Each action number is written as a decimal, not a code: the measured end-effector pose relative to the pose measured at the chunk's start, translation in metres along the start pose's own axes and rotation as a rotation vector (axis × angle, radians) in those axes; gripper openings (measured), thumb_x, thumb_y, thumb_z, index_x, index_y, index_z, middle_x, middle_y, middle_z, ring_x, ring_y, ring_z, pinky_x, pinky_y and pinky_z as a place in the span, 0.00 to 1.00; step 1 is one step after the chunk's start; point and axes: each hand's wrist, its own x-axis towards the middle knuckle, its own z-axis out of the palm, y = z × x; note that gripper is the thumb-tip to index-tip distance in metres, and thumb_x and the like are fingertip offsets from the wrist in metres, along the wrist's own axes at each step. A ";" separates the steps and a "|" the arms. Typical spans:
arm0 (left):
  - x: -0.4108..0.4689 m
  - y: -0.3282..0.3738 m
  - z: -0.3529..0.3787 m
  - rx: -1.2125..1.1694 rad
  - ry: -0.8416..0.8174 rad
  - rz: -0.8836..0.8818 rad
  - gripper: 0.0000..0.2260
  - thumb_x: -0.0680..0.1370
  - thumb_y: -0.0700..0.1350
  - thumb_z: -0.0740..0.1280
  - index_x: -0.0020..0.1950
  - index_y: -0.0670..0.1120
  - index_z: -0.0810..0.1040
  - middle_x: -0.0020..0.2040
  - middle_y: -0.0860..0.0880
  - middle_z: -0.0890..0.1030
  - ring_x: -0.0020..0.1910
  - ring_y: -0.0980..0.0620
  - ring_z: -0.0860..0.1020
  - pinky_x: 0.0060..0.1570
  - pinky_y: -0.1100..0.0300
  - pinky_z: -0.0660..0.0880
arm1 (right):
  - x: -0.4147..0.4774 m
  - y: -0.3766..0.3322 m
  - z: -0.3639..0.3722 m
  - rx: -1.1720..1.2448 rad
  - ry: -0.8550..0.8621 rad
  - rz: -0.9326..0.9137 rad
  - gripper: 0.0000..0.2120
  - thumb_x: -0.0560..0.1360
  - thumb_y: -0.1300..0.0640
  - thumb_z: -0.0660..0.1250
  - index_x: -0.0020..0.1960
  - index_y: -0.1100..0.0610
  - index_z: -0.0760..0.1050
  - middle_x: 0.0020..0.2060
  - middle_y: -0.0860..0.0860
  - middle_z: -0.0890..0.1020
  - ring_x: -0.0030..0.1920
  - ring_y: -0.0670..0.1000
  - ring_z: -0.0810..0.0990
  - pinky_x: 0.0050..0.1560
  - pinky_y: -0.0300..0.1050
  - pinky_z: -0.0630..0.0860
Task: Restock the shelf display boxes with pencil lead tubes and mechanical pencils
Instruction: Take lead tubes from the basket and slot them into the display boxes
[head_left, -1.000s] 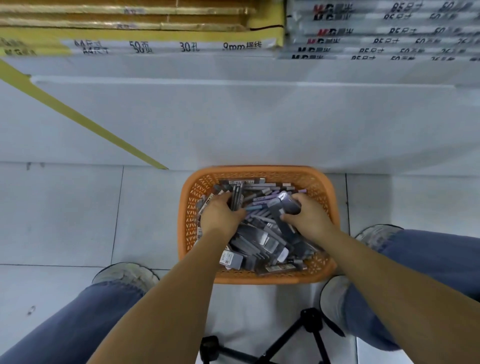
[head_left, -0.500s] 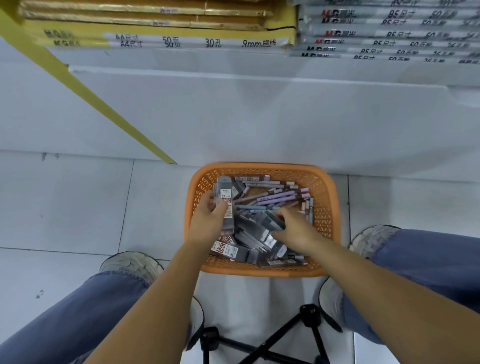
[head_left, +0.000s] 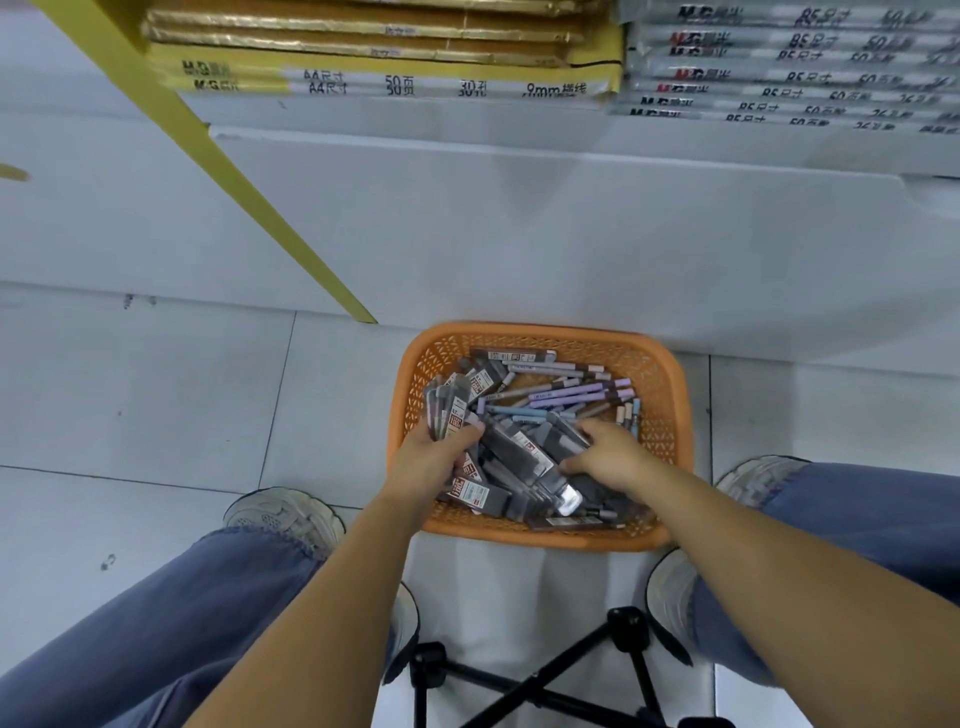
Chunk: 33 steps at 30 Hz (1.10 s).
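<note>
An orange plastic basket (head_left: 670, 384) stands on the floor between my feet, filled with grey pencil lead tubes (head_left: 514, 447) and pastel mechanical pencils (head_left: 571, 392). My left hand (head_left: 431, 462) is at the basket's left side, closed around a bunch of several lead tubes (head_left: 449, 408) that stick up from the fist. Over the pile's right half, my right hand (head_left: 605, 457) has its fingers curled down on a dark lead tube; whether it grips the tube I cannot tell.
A white shelf base (head_left: 519, 228) rises right behind the basket, with stacked notebook packs (head_left: 395, 78) above it. A yellow strip (head_left: 234, 171) runs diagonally at left. Black stool legs (head_left: 545, 680) sit between my knees on the grey tiled floor (head_left: 156, 405).
My left hand has gathered more lead tubes into its bunch and lifted them at the basket's left. My right hand moved from the pile's top toward the lower right.
</note>
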 end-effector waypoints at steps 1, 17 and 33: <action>-0.002 0.002 0.001 -0.009 -0.012 -0.017 0.14 0.74 0.54 0.76 0.53 0.48 0.81 0.32 0.50 0.81 0.31 0.52 0.75 0.28 0.59 0.75 | -0.002 0.001 -0.004 0.041 0.012 -0.002 0.25 0.72 0.60 0.74 0.67 0.56 0.72 0.60 0.55 0.79 0.55 0.54 0.79 0.57 0.48 0.76; -0.137 0.140 0.035 -0.152 -0.420 0.392 0.19 0.73 0.45 0.76 0.63 0.42 0.80 0.60 0.42 0.84 0.61 0.42 0.81 0.63 0.40 0.76 | -0.166 -0.135 -0.067 0.793 0.027 -0.637 0.14 0.76 0.62 0.68 0.61 0.55 0.76 0.53 0.56 0.84 0.53 0.57 0.84 0.51 0.54 0.80; -0.262 0.280 -0.003 -0.090 -0.239 0.746 0.21 0.65 0.50 0.79 0.57 0.54 0.82 0.51 0.48 0.87 0.47 0.52 0.85 0.42 0.57 0.79 | -0.312 -0.256 -0.162 0.233 0.386 -1.066 0.24 0.67 0.55 0.78 0.56 0.40 0.71 0.46 0.40 0.85 0.37 0.40 0.83 0.32 0.37 0.77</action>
